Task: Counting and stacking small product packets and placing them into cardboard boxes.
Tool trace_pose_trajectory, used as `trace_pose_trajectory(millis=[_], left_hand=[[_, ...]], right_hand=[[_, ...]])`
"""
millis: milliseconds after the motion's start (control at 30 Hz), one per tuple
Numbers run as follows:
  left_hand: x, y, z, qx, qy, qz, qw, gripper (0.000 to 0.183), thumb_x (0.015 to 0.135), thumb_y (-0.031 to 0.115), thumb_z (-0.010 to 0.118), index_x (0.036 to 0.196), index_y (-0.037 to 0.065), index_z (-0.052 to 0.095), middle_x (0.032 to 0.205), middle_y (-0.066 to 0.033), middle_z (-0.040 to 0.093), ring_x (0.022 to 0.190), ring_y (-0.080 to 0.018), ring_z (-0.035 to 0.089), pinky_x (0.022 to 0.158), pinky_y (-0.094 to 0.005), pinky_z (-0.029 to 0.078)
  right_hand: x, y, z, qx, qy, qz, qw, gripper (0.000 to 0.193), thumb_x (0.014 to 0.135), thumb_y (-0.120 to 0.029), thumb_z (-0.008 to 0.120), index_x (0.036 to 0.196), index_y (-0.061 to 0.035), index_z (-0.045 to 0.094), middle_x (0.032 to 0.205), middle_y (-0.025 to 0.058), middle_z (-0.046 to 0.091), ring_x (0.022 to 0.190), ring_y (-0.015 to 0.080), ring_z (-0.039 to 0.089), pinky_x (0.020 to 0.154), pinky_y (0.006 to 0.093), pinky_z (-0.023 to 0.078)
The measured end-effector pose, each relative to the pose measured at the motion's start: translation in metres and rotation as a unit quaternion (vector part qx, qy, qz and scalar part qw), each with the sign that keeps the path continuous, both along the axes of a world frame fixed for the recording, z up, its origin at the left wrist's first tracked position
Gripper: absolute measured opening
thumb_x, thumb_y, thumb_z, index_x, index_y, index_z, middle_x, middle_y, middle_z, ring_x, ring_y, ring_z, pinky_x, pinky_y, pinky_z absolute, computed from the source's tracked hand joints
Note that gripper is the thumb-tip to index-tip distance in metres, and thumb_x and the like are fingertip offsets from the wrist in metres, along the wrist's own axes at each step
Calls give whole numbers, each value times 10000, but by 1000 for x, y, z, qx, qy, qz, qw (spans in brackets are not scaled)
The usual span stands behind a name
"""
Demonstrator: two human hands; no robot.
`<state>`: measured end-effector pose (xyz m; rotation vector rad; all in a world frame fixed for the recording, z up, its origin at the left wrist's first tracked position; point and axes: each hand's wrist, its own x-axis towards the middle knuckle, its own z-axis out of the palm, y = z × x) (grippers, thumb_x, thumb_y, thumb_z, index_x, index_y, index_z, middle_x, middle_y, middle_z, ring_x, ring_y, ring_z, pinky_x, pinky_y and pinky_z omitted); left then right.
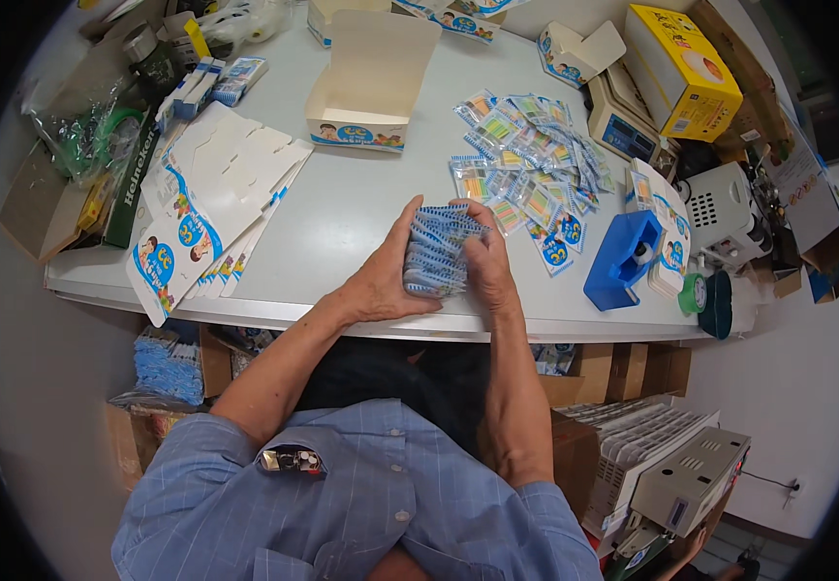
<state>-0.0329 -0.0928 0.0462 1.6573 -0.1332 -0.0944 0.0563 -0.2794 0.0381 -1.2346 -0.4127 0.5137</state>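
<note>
Between my two hands, just above the table's front edge, is a stack of small blue-and-white sachets (436, 254) with crimped edges. My left hand (386, 276) presses along the stack's left side and under its near end. On the other side, my right hand (487, 257) closes round the stack, its fingers bent over the far right corner. To the right of it lies a loose pile of similar sachets (526, 155), some showing coloured strips through clear film. A white printed box (359, 136) stands with its lid raised beyond my hands.
Flat printed box blanks (211, 198) lie fanned at the left. On the right are a blue tape dispenser (623, 259), a scale (623, 111) and a yellow carton (683, 73). Below the table edge, a grey machine (691, 479) stands at lower right, and bundled sachets (168, 366) at left.
</note>
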Motion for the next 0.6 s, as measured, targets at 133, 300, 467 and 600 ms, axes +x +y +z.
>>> trace_pose_trajectory(millis=[133, 300, 467, 600], left_hand=[[1, -3, -4, 76, -42, -2, 996, 1416, 615, 180, 977, 1626, 102, -11, 1522, -237, 378, 1394, -352, 447, 1184, -424, 364], [1, -4, -5, 72, -81, -3, 994, 1435, 616, 237, 996, 1608, 88, -31, 1548, -238, 331, 1417, -351, 421, 1199, -442, 351], [3, -9, -13, 95, -88, 39, 991, 1492, 578, 274, 1022, 1605, 87, -45, 1553, -230, 329, 1424, -343, 415, 1205, -442, 347], [6, -9, -11, 81, -74, 37, 993, 1507, 560, 276, 1029, 1602, 77, -42, 1570, -219, 313, 1434, -335, 403, 1215, -440, 336]], right_hand=[[-6, 19, -8, 58, -39, -74, 995, 869, 929, -705, 565, 1491, -56, 430, 1405, 124, 472, 1287, 215, 469, 1129, 370, 383], [-14, 33, -4, 108, 17, 13, 994, 1023, 937, -793, 423, 1605, -36, 257, 1634, 159, 291, 1492, 284, 308, 1239, 424, 263], [-21, 40, -2, 177, 100, 21, 979, 998, 971, -764, 370, 1635, -51, 155, 1657, 137, 258, 1515, 256, 274, 1263, 404, 218], [-22, 37, 3, 158, 95, 37, 982, 984, 974, -762, 366, 1641, -70, 158, 1647, 124, 275, 1491, 240, 319, 1237, 386, 280]])
